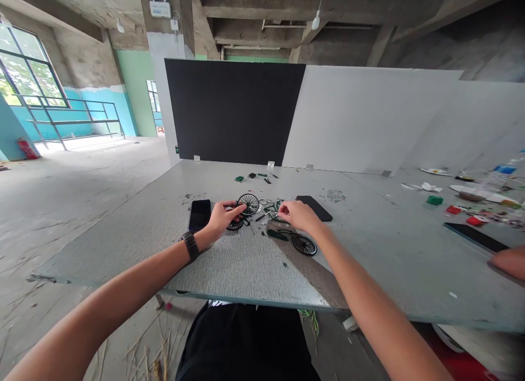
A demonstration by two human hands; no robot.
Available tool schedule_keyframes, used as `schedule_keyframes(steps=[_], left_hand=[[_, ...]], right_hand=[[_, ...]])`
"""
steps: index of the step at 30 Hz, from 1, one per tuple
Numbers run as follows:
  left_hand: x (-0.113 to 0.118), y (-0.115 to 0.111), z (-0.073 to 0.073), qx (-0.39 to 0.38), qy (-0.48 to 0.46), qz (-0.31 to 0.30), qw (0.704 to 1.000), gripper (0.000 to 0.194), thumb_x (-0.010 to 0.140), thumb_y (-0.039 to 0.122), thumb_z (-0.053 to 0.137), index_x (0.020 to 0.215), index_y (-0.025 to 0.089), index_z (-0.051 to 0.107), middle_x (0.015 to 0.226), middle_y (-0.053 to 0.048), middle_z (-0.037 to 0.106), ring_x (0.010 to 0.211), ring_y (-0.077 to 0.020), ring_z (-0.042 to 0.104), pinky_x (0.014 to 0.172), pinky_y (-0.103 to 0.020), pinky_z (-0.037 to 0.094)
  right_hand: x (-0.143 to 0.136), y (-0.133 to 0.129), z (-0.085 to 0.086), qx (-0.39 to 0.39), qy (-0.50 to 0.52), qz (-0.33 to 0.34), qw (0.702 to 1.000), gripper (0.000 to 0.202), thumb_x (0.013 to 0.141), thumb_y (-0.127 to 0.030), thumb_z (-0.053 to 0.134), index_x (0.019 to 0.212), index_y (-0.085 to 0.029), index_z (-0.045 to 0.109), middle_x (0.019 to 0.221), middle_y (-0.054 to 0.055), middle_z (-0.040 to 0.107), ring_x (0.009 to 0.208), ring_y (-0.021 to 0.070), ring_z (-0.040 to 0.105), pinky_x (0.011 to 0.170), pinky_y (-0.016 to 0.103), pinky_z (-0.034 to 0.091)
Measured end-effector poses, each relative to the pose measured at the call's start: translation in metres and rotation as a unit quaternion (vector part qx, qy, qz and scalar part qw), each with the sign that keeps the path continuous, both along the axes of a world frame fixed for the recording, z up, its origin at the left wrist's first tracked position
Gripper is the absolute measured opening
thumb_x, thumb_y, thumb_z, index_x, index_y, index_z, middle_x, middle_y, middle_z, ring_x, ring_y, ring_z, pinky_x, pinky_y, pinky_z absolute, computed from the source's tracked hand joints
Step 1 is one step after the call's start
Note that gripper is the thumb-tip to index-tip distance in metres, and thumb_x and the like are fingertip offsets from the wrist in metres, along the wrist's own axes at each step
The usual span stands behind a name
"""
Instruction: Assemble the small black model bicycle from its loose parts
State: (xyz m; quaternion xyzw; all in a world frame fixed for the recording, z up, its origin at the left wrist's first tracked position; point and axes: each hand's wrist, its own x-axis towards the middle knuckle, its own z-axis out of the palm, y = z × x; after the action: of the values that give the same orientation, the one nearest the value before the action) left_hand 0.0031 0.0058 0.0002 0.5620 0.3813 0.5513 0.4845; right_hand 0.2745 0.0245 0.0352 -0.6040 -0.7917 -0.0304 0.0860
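Among small model bicycle parts on the grey table (246,271), my left hand (223,217) pinches a black spoked wheel (248,204), held upright. Just below it lies another black wheel (235,225), partly covered by my fingers. My right hand (293,212) has its fingers drawn together at the right end of a thin dark green frame part (273,211); whether it grips that part is hard to make out. Nearer to me, a third wheel (304,244) lies flat, joined to a dark piece (278,234).
A black phone (199,214) lies left of my left hand, a dark flat slab (315,207) behind my right. Small green and black pieces (239,179) sit farther back before a black panel (233,113). Another person's arm (509,262) enters at right, near a dark device (476,237).
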Motion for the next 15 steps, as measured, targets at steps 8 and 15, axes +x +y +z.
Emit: schedule_keyframes(steps=[8, 15], left_hand=[[0.0, -0.002, 0.002, -0.003, 0.004, 0.003, 1.0, 0.042, 0.07, 0.05, 0.086, 0.081, 0.012, 0.073, 0.07, -0.003, 0.068, 0.057, -0.0112, 0.056, 0.055, -0.025, 0.043], [-0.002, 0.002, 0.0, -0.005, 0.007, 0.016, 1.0, 0.046, 0.069, 0.05, 0.086, 0.088, 0.011, 0.075, 0.074, -0.005, 0.07, 0.058, -0.0114, 0.057, 0.055, -0.025, 0.043]], right_hand=[[0.007, 0.058, 0.02, -0.08, -0.004, -0.005, 0.997, 0.008, 0.083, -0.02, 0.075, 0.091, -0.022, 0.075, 0.094, 0.006, 0.078, 0.078, 0.0172, 0.071, 0.065, 0.024, 0.046], [-0.007, 0.065, -0.001, -0.082, 0.004, -0.007, 0.997, 0.011, 0.088, -0.028, 0.072, 0.096, -0.022, 0.077, 0.092, 0.007, 0.078, 0.078, 0.0168, 0.071, 0.064, 0.024, 0.045]])
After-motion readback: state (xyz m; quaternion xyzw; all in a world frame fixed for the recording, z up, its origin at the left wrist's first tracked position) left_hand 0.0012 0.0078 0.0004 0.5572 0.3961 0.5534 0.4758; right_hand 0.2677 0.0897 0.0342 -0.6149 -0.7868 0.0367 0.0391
